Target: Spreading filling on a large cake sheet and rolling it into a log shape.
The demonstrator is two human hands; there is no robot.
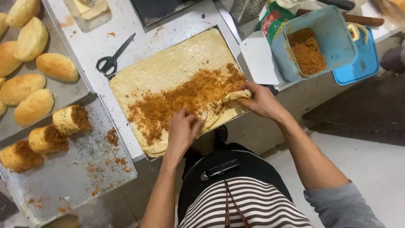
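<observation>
Both hands, left hand point(182, 128) and right hand point(259, 100), pinch the dough sheet point(168, 69) at the tray's near edge; uneven lift could tear it, spilling crumb filling point(185, 99).

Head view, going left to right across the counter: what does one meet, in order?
Plain buns → metal tray with crumb-coated rolls → scissors → flat dough sheet spread with brown crumbs, both hands on its near edge: left hand, right hand → blue tub of crumbs.
</observation>
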